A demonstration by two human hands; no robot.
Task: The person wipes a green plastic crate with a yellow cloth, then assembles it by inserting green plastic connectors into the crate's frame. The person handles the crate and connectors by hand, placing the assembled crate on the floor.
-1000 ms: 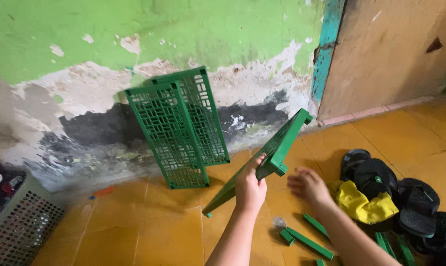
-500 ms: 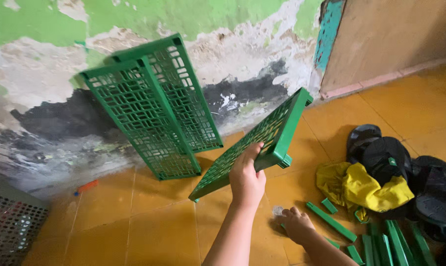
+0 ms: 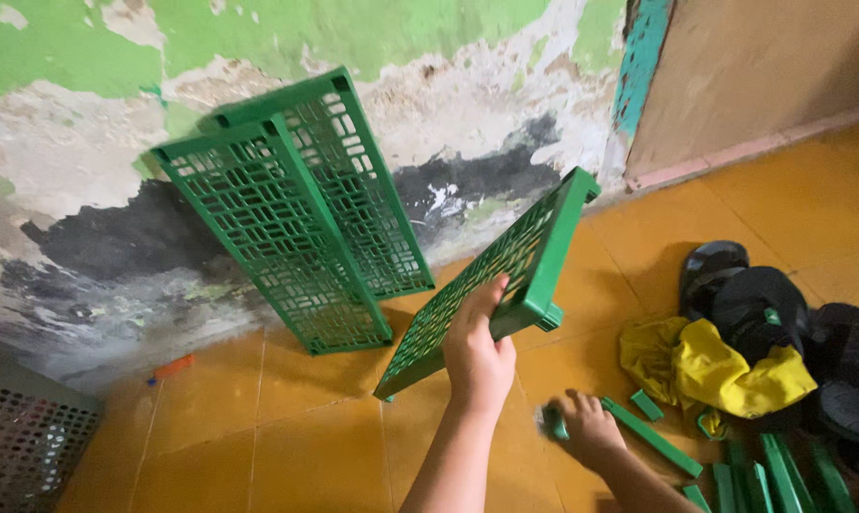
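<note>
At the lower left corner of the frame stands a grey perforated basket (image 3: 21, 442). Two green lattice panels (image 3: 292, 209) lean against the peeling wall (image 3: 68, 142) at upper left. In the centre, the left hand (image 3: 477, 356) grips a third green lattice panel (image 3: 491, 275), tilted above the yellow floor (image 3: 287, 437). Lower, the right hand (image 3: 586, 427) is closed on what seems to be a small green piece (image 3: 555, 423). At right lie green rods (image 3: 652, 437), a yellow cloth (image 3: 709, 366) and dark sandals (image 3: 762, 304).

green lattice shelf panel (image 3: 491, 285) | tilted, held off floor | small green rod (image 3: 556, 424) | on floor
</note>
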